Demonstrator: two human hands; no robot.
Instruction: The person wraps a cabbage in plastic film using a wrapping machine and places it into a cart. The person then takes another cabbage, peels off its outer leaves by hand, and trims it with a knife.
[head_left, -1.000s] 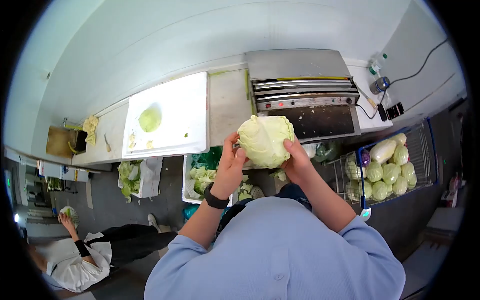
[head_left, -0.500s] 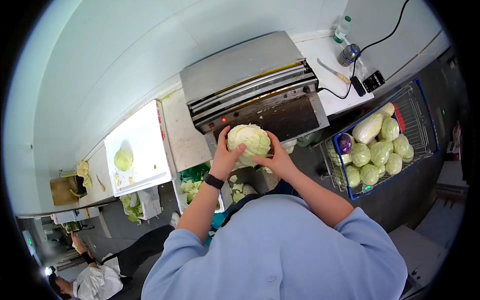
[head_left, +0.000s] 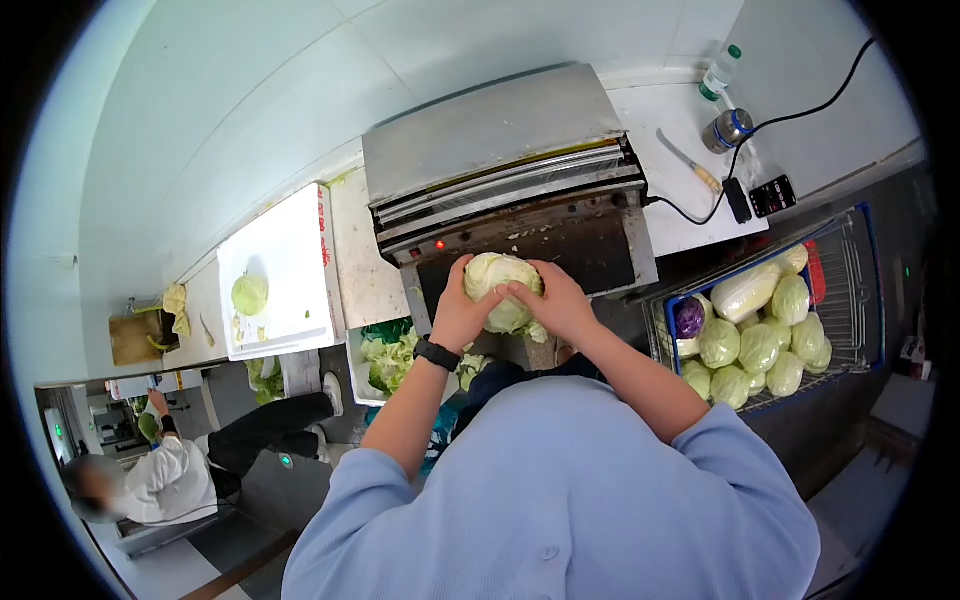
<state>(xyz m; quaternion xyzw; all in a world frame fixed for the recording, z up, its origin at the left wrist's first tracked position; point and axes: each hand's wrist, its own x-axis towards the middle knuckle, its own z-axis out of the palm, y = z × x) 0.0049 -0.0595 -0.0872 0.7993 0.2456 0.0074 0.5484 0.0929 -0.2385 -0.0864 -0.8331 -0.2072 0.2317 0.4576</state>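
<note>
A pale green cabbage (head_left: 500,272) is held between my two hands, just over the front edge of a metal film-wrapping machine (head_left: 490,112). My left hand (head_left: 464,312), below a black wristband, curls round the cabbage's left side. On the other side, my right hand (head_left: 562,303) grips it with the fingers behind. Both thumbs lie across the near face, their tips almost meeting. The cabbage's outer leaves look creased, with a loose leaf edge at the lower right. A red light glows on the machine's front, and leaf scraps lie on its dark plate (head_left: 585,250).
On the right, a cart (head_left: 868,300) carries several wrapped cabbages and a purple one. A knife (head_left: 690,162), flask (head_left: 727,130), bottle (head_left: 719,74) and phone (head_left: 773,196) lie beyond the machine. Leftward are a white tray (head_left: 280,325) with a cabbage, leaf bins and a co-worker (head_left: 175,480).
My thumbs have come together across the cabbage, which has turned a little in my hands. The view has shifted. At the left, the co-worker has moved and a green vegetable shows by their hand.
</note>
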